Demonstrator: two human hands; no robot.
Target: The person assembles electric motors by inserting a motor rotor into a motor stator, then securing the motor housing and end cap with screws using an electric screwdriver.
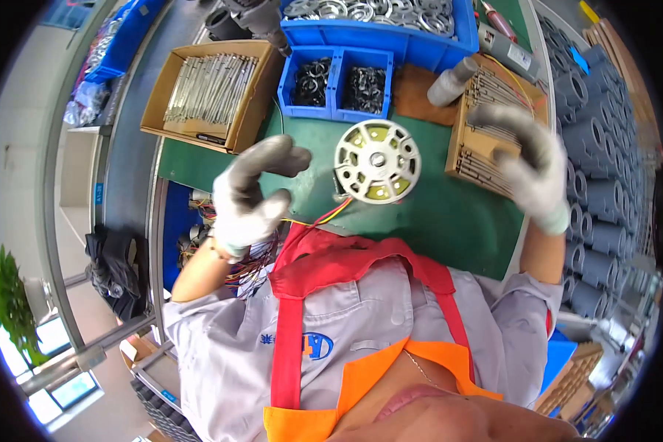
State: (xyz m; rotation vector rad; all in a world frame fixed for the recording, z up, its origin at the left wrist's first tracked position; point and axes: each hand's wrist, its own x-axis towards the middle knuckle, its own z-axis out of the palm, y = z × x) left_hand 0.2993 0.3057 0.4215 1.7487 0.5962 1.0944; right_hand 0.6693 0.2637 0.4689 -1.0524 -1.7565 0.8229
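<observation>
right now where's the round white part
In the head view, the round white part sits on the green tabletop between the left hand and right hand, just below the two small blue bins.

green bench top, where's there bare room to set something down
The widest bare patch of green top lies right of and nearer than the round white part, bordered by the right rod carton and the red apron. A narrower gap separates the left hand from that part. Crowded: the far side, with blue bins, brown pad and bottle.
</observation>
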